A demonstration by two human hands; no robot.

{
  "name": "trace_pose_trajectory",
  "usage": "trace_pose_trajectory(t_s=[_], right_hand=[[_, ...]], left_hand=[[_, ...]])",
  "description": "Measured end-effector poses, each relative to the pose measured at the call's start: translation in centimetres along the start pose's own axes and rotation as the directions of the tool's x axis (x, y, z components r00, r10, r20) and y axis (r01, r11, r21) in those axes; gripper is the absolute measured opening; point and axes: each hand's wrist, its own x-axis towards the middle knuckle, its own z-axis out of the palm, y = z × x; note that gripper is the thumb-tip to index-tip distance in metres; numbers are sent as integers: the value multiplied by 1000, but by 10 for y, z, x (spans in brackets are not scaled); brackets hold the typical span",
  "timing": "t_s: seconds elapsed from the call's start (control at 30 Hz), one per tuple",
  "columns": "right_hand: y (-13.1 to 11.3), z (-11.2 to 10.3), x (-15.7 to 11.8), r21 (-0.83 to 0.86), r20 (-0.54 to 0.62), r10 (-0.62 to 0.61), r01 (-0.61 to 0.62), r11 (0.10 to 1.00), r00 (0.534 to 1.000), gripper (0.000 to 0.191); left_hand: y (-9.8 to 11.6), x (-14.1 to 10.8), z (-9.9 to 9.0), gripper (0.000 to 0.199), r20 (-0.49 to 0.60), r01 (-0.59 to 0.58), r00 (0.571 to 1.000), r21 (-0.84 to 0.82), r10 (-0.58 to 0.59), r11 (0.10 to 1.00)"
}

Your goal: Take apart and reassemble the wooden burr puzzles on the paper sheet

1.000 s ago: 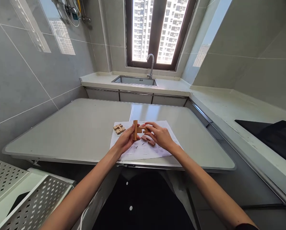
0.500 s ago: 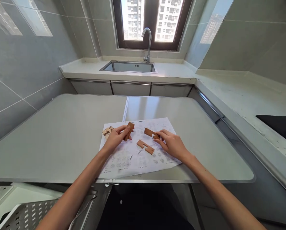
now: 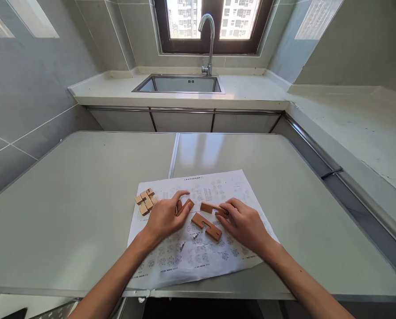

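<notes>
My left hand (image 3: 168, 215) is closed around a brown wooden puzzle piece (image 3: 186, 206), mostly hidden by the fingers. Between the thumb and fingers of my right hand (image 3: 242, 221) is the right end of a second notched wooden puzzle piece (image 3: 208, 207), tilted up on its edge. A third brown notched piece (image 3: 206, 226) lies flat on the printed sheet (image 3: 165, 270), between the two hands. Left of my left hand, a group of pale wooden pieces (image 3: 146, 201) sits at the sheet's upper left edge, one marked with a digit.
The sheet with small diagrams lies on a pale table (image 3: 68, 212) with a seam down its middle. Beyond are a counter, a sink (image 3: 184, 84) and a tap (image 3: 211, 44) under a window. Another counter (image 3: 360, 128) runs along the right.
My left hand has turned its piece down lower, toward the sheet. The piece in my right hand has rolled onto its edge. The view has tilted down and closer.
</notes>
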Motion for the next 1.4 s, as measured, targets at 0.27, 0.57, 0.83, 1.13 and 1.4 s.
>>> trace_pose_trajectory(t_s=[0.27, 0.57, 0.83, 1.13, 1.4], right_hand=[[1, 5, 6, 57, 21, 18, -19, 998, 1000, 18], [-13, -7, 9, 245, 177, -100, 55, 968, 979, 81], [-15, 0, 3, 208, 132, -111, 82, 975, 985, 44], [-32, 13, 15, -9, 35, 116, -116, 993, 993, 32], [-46, 24, 34, 96, 93, 43, -52, 994, 995, 25]], left_hand=[[-15, 9, 4, 29, 34, -92, 995, 65, 90, 994], [-14, 12, 9, 26, -58, -90, 994, 73, 94, 993], [-15, 7, 7, 26, -30, -140, 989, 109, 144, 984], [-16, 0, 2, 20, -178, -221, 955, 115, 239, 968], [-20, -8, -27, 89, 115, -444, 893, 64, 436, 893]])
